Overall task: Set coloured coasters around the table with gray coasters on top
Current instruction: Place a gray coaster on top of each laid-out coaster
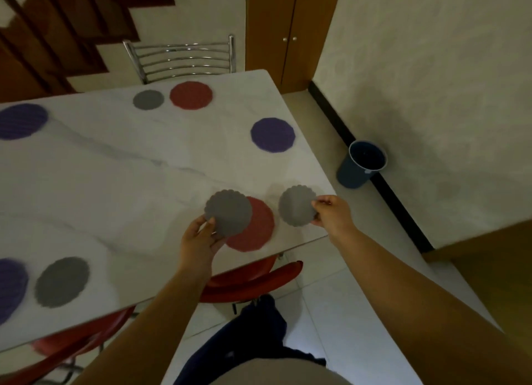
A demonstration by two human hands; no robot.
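Note:
My left hand (201, 238) holds a gray coaster (229, 213) by its near edge, hovering over the left part of a red coaster (254, 227) that lies near the table's right corner. My right hand (332, 212) pinches a second gray coaster (296, 205) just right of the red one, above the table edge. Further off lie a purple coaster (273, 135), a red coaster (191, 95) with a gray coaster (148, 99) beside it, and a purple coaster (21, 121) at the left. At the near left a gray coaster (62, 282) sits next to a purple coaster (10, 286).
The white marble table (115, 183) ends close on the right and near sides. Red chairs (253, 281) are tucked under the near edge; a metal chair (184, 58) stands at the far side. A blue bin (361, 164) sits on the floor by the wall.

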